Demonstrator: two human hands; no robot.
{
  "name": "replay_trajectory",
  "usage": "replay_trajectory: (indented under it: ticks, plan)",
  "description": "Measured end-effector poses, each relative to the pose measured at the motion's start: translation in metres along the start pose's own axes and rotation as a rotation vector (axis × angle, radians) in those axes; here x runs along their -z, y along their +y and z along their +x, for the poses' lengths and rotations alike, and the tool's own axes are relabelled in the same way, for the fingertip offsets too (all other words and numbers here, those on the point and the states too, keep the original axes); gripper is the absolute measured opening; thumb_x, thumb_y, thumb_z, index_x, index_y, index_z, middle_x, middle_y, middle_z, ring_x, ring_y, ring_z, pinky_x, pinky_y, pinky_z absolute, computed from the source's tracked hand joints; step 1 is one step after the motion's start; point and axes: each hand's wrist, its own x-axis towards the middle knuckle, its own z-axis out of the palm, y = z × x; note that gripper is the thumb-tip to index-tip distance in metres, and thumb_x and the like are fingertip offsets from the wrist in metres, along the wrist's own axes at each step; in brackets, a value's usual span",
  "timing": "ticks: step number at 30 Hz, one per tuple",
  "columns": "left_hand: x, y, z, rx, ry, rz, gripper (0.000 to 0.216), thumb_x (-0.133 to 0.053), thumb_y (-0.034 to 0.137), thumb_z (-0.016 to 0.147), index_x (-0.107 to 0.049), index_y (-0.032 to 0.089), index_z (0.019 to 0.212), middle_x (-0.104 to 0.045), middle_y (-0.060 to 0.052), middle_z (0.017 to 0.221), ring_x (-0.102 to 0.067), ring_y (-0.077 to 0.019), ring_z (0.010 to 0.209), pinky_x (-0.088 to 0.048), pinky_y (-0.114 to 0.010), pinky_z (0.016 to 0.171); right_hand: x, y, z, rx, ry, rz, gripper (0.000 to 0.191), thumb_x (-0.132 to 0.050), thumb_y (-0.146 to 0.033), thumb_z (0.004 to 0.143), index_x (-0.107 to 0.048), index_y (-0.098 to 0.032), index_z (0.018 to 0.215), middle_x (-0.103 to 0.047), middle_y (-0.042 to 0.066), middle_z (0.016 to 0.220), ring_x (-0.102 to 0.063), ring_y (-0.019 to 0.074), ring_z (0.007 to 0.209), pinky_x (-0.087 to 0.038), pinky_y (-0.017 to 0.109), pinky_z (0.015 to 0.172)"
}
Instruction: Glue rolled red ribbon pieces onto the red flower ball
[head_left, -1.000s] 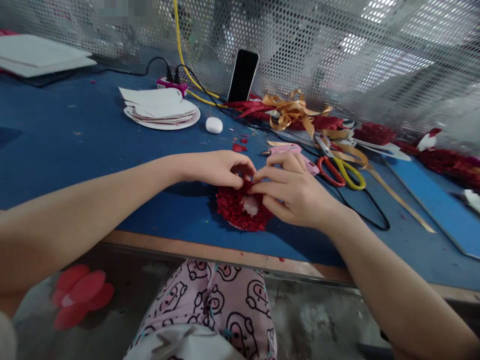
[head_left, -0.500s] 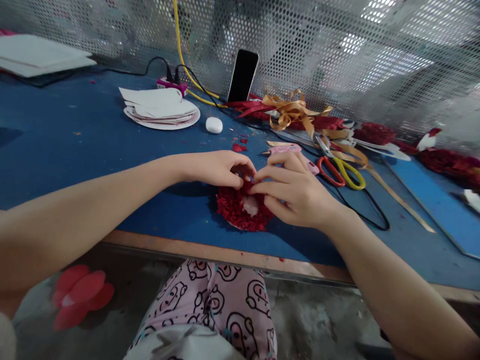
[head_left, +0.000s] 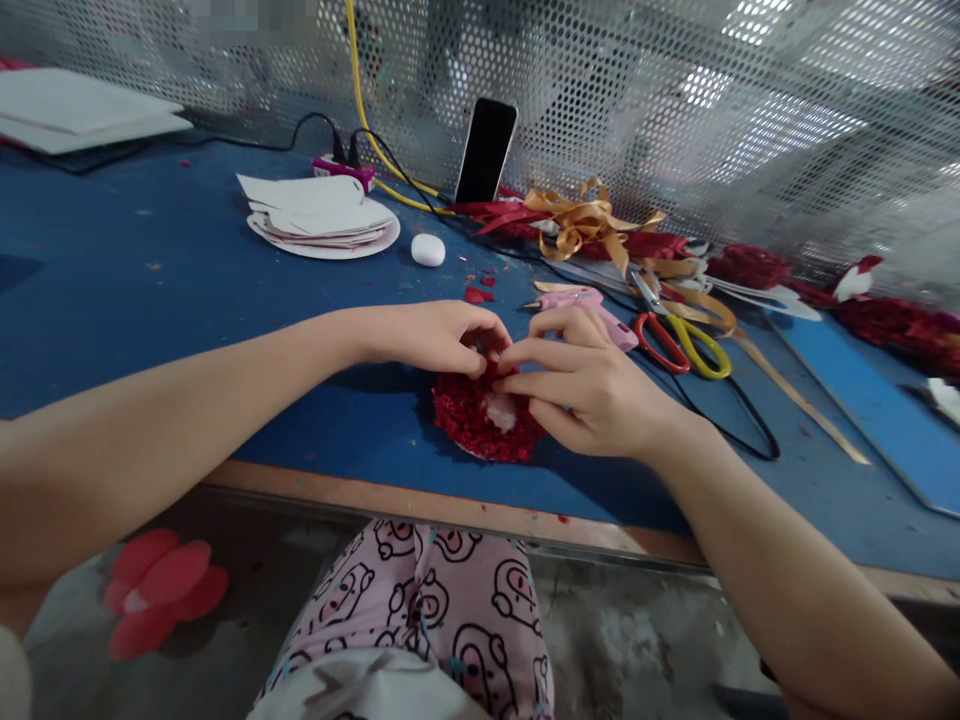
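Perforated metal sheeting stands behind a blue worktop edged with a worn, pale brown strip. From the head camera, a ruffled red rosette with a whitish centre lies on the worktop close to its front edge, between the person's two hands. The left hand reaches across to its upper left rim, thumb and curled fingers set a narrow gap apart and touching the ruffles. The right hand comes in at the upper right, its thumb and index finger drawn nearly together over the rosette; I cannot tell whether either hand pinches anything, since the fingertips hide the spot.

Just beyond the right hand lies a pink glue gun, nozzle to the left, with scissors next to it, one handle red and the other yellow. Gold ribbon is heaped over red material behind them. A smartphone leans on the sheeting, its screen dark. Further left are a white rounded case, stacked white cut-outs and a magenta power strip holding black plugs; the strip's pale side marking is too small to read. Below the edge, pink trousers carry black-outlined cartoon heads, and a red petal-shaped object shows near the floor at left
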Motion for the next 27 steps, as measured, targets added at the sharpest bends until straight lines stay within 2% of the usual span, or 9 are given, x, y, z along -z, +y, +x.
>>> replay_trajectory:
  ticks: [7,10,16,20,23,25,27]
  plan:
    - [-0.004,-0.001,0.0,-0.006,0.052,-0.032,0.038,-0.052,0.022,0.073,-0.068,0.02,0.107,-0.073,-0.004,0.106,-0.064,-0.0194,0.095,-0.049,-0.027,0.081,-0.001,0.0,0.0,-0.022,0.03,-0.048,0.032,-0.053,-0.008,0.085,-0.076,-0.023,0.103,-0.074,0.006,0.108,-0.051,0.0272,0.106,-0.044,0.049,0.09]
    - [-0.004,-0.002,0.0,-0.008,0.102,-0.045,0.035,-0.05,0.022,0.076,-0.069,0.02,0.106,-0.073,-0.003,0.109,-0.064,-0.0192,0.099,-0.049,-0.027,0.085,-0.001,0.002,0.0,-0.11,0.084,-0.112,0.032,-0.053,-0.009,0.085,-0.076,-0.027,0.099,-0.074,0.004,0.104,-0.052,0.028,0.105,-0.043,0.051,0.091]
    - [-0.002,0.0,-0.001,-0.055,0.31,0.053,0.027,-0.054,0.022,0.081,-0.073,0.017,0.099,-0.075,-0.004,0.098,-0.066,-0.0191,0.091,-0.05,-0.031,0.086,0.001,0.009,-0.002,-0.4,0.308,-0.166,0.031,-0.048,-0.012,0.09,-0.075,-0.026,0.089,-0.072,0.006,0.091,-0.058,0.0274,0.096,-0.044,0.049,0.089]
    - [-0.001,-0.003,0.001,-0.037,0.496,0.063,0.024,-0.054,0.025,0.086,-0.072,0.014,0.1,-0.075,-0.007,0.091,-0.067,-0.0173,0.08,-0.053,-0.031,0.08,0.0,0.023,-0.005,-0.542,0.4,-0.154,0.035,-0.039,-0.016,0.096,-0.073,-0.024,0.098,-0.071,0.007,0.085,-0.061,0.0248,0.09,-0.046,0.045,0.089]
    - [0.004,-0.014,0.004,-0.002,0.653,0.057,0.028,-0.047,0.019,0.09,-0.07,0.013,0.106,-0.075,-0.009,0.094,-0.068,-0.0151,0.075,-0.055,-0.031,0.078,-0.004,0.039,-0.011,-0.685,0.38,-0.186,0.035,-0.036,-0.021,0.099,-0.067,-0.022,0.115,-0.072,0.008,0.087,-0.062,0.0258,0.092,-0.046,0.045,0.09]
    - [0.007,-0.024,0.005,0.003,0.716,0.059,0.034,-0.042,0.014,0.089,-0.068,0.014,0.11,-0.075,-0.01,0.101,-0.069,-0.0158,0.081,-0.056,-0.031,0.082,-0.007,0.048,-0.017,-0.817,0.322,-0.249,0.034,-0.04,-0.027,0.098,-0.064,-0.018,0.12,-0.072,0.012,0.093,-0.062,0.0296,0.099,-0.045,0.048,0.093]
    - [0.011,-0.032,0.006,-0.014,0.743,0.115,0.039,-0.042,0.009,0.083,-0.069,0.014,0.11,-0.075,-0.009,0.106,-0.07,-0.0186,0.092,-0.055,-0.034,0.089,-0.01,0.054,-0.022,-0.957,0.237,-0.338,0.037,-0.048,-0.034,0.095,-0.064,-0.012,0.119,-0.07,0.019,0.108,-0.059,0.0363,0.111,-0.043,0.053,0.097]
